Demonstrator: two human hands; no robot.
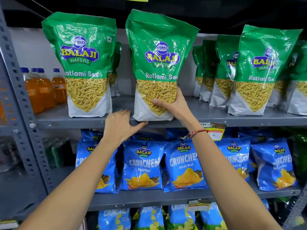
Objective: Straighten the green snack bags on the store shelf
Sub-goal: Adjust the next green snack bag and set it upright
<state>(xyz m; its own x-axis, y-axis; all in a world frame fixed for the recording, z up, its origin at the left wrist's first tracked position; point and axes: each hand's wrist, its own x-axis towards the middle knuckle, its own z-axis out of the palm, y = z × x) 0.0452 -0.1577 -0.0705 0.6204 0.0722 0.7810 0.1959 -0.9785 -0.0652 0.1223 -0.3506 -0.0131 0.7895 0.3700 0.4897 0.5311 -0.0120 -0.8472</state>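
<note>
Green Balaji Ratlami Sev bags stand on the grey metal shelf (207,119). The middle green bag (157,63) stands at the shelf's front edge, leaning slightly. My right hand (172,105) grips its lower right side, thumb across the front. My left hand (118,125) rests on the shelf edge at the bag's lower left corner, with the thumb under the bag's base. Another green bag (83,63) stands upright to the left. A row of green bags (259,72) fills the right, some set further back.
Orange drink bottles (41,90) stand at the shelf's far left beside the perforated grey upright (20,90). Blue Crunchex bags (142,165) fill the shelf below. A price tag (214,130) hangs on the shelf edge near my right wrist.
</note>
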